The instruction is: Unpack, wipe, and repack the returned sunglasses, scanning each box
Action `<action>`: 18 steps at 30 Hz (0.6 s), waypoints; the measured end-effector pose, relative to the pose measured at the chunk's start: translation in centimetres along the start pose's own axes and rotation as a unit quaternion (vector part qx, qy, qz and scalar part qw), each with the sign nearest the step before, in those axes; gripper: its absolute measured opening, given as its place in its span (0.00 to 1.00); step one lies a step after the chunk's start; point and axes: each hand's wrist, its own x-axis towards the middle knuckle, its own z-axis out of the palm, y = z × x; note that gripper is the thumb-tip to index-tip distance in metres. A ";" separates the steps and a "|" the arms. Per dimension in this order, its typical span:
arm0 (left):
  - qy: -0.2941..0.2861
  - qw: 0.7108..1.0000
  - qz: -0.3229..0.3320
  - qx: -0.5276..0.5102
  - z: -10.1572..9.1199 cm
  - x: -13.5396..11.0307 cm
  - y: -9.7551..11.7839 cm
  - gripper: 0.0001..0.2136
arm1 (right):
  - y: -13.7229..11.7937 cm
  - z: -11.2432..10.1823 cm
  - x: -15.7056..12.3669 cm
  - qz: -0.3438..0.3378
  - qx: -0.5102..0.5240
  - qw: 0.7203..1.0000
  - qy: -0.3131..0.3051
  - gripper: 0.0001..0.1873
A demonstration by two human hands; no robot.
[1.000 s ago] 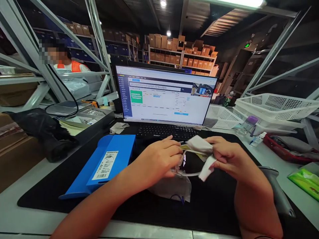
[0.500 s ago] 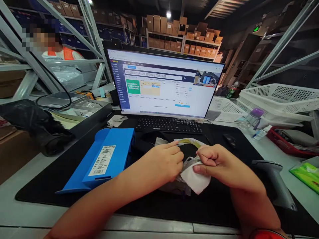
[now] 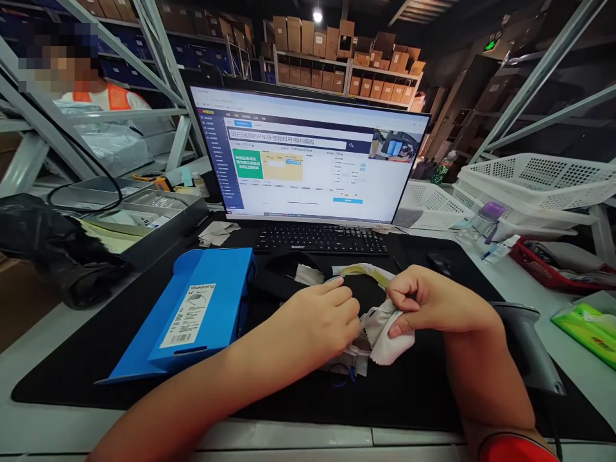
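This was a warehouse with a computer workstation in it: behind the monitor, tall racks were lined with cardboard boxes under a dark roof, where a lamp shone. Left of the monitor, beyond grey metal struts, a person in an orange vest was near plastic-wrapped goods. In front of the monitor the tabletop bore a keyboard, with white perforated baskets and a handheld scanner off to the monitor's right.
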 end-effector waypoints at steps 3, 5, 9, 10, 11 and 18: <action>0.005 1.000 -0.004 0.004 0.8 0.0 0.6 0.05 | 0.0 1.1 0.4 0.011 0.028 0.999 0.012 0.30; 0.021 1.000 0.000 0.013 1.5 -0.1 0.5 0.07 | -0.1 2.4 0.9 0.021 0.056 0.997 0.047 0.30; 0.019 0.999 -0.010 0.045 1.9 -0.3 -0.4 0.08 | -0.2 5.0 1.9 0.009 0.003 0.983 0.181 0.27; 0.013 0.998 -0.015 0.052 1.6 -0.4 -0.7 0.08 | -0.3 5.3 2.0 -0.001 -0.009 0.981 0.196 0.26; 0.009 0.998 -0.019 0.055 1.3 -0.5 -1.0 0.08 | -0.4 5.5 2.1 -0.012 -0.014 0.981 0.195 0.25; -0.037 0.999 -0.035 -0.005 -1.5 -1.2 -2.2 0.05 | 0.3 2.5 1.8 -0.040 0.030 0.998 0.030 0.30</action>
